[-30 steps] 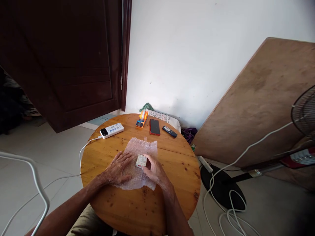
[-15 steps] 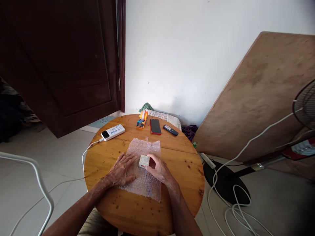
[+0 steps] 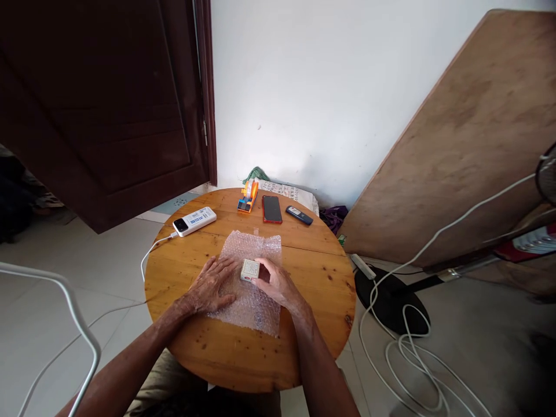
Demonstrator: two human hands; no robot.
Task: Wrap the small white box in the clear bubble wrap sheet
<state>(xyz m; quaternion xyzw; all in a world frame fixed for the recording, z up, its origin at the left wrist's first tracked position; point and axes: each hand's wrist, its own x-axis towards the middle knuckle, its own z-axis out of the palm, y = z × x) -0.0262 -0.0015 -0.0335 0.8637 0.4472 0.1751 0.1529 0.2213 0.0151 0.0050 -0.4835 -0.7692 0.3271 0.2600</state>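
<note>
A small whitish box (image 3: 250,270) with print on top rests on a sheet of bubble wrap (image 3: 254,307) on the round wooden table (image 3: 321,289). My right hand (image 3: 278,284) grips the box from its right side, thumb at the near edge and fingers at the far edge. Flat on the left part of the bubble wrap lies my left hand (image 3: 211,286), fingers spread, with nothing held.
Toward the far edge are a white power bank (image 3: 194,221) with a cable, an orange tape dispenser (image 3: 248,196), a red-edged phone (image 3: 271,209) and a dark blue device (image 3: 299,215). A fan base (image 3: 391,301) and cables stand on the floor at right.
The camera view has shifted slightly, so the table appears a little higher and to the left. Both hands and the box keep nearly the same places on the bubble wrap.
</note>
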